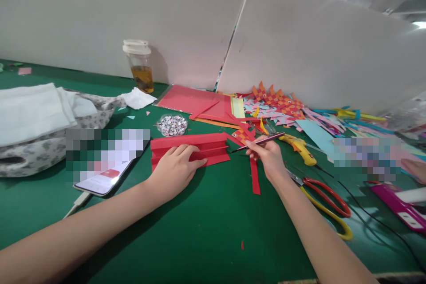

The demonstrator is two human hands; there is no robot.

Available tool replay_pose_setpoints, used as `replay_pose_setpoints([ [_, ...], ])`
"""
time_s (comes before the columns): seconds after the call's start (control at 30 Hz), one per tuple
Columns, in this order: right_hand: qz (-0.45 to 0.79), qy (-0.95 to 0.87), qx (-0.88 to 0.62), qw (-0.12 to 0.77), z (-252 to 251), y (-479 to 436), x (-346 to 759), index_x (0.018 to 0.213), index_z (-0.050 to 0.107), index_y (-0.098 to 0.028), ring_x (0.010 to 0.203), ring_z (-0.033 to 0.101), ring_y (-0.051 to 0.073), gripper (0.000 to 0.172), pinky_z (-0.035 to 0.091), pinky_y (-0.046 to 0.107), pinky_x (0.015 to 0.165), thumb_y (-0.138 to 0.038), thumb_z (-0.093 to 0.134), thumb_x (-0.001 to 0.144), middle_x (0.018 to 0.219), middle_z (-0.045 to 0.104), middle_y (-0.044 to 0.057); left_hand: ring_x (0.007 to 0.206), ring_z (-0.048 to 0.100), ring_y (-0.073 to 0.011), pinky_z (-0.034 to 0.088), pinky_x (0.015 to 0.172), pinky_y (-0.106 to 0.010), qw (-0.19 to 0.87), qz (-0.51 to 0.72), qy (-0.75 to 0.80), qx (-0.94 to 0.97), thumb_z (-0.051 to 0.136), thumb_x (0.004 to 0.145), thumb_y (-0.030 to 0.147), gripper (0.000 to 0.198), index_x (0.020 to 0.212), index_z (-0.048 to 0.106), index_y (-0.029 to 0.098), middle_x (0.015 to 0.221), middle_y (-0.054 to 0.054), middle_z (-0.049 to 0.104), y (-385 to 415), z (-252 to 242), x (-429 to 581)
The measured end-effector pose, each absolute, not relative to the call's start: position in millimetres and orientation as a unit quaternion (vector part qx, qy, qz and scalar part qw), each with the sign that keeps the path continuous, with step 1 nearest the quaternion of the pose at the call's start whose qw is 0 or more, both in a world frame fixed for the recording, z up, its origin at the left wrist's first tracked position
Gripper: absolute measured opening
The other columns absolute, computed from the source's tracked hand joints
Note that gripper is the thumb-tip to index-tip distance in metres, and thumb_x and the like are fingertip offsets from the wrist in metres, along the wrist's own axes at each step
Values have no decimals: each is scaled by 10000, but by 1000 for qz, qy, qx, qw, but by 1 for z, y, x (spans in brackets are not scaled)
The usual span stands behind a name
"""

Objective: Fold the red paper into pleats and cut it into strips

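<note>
Creased red paper [213, 147] lies on the green table with several folds running lengthwise. My left hand [176, 166] rests on it, palm down, fingers spread and pressing the sheet. In my right hand [268, 157] is a dark pencil [266, 139], gripped between thumb and fingers, its tip close to the paper's right end. Just beyond that hand sits an orange and red woven paper fish [241, 136]. A red paper strip [254, 177] pokes out below the right hand.
Scissors [328, 199] and a yellow glue gun [301, 150] with a cord lie to the right. A phone [111, 164] is at left, a dish of googly eyes [172, 125] behind the paper. A drink cup [140, 66] stands near the partition.
</note>
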State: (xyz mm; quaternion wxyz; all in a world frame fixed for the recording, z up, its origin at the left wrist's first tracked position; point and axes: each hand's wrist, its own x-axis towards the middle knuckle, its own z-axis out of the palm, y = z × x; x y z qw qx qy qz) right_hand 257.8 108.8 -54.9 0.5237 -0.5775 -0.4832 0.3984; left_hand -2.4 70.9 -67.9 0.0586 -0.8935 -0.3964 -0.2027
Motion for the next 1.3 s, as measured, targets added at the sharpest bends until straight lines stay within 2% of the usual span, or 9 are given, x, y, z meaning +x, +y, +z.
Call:
replay_pose_setpoints([
  [0.27, 416, -538, -545, 491, -59, 107, 247, 637, 515, -177, 439, 512, 88, 283, 361, 200, 416, -373, 719, 650, 524, 611, -4, 988, 522, -234, 476, 786, -397, 60, -181, -406, -894, 465, 859, 166, 311, 1106, 609, 288, 1100, -75, 540, 71, -66, -3],
  [0.47, 363, -520, -565, 528, -53, 107, 257, 603, 494, -180, 414, 497, 87, 291, 372, 208, 420, -329, 742, 620, 481, 582, -19, 983, 525, -235, 476, 783, -401, 61, -186, -402, -895, 467, 857, 162, 312, 1108, 606, 285, 1098, -77, 538, 71, -66, -2],
  [0.8, 415, -542, -541, 492, -60, 106, 245, 628, 504, -185, 428, 507, 93, 299, 363, 212, 408, -401, 711, 648, 522, 606, -5, 982, 524, -237, 477, 780, -404, 58, -186, -402, -895, 460, 860, 159, 306, 1099, 611, 276, 1097, -79, 540, 71, -65, -2],
  [1.07, 352, -534, -562, 524, -52, 106, 257, 595, 486, -190, 402, 469, 87, 301, 367, 218, 405, -364, 730, 628, 464, 557, -25, 985, 521, -237, 474, 781, -405, 59, -184, -404, -894, 455, 862, 161, 308, 1099, 611, 278, 1095, -79, 541, 71, -65, -1],
  [1.3, 399, -565, -530, 490, -58, 105, 248, 645, 505, -187, 448, 507, 96, 271, 390, 224, 445, -374, 699, 673, 529, 598, -10, 989, 520, -238, 473, 787, -407, 57, -186, -402, -895, 451, 864, 167, 308, 1102, 609, 285, 1103, -77, 537, 71, -66, -2],
])
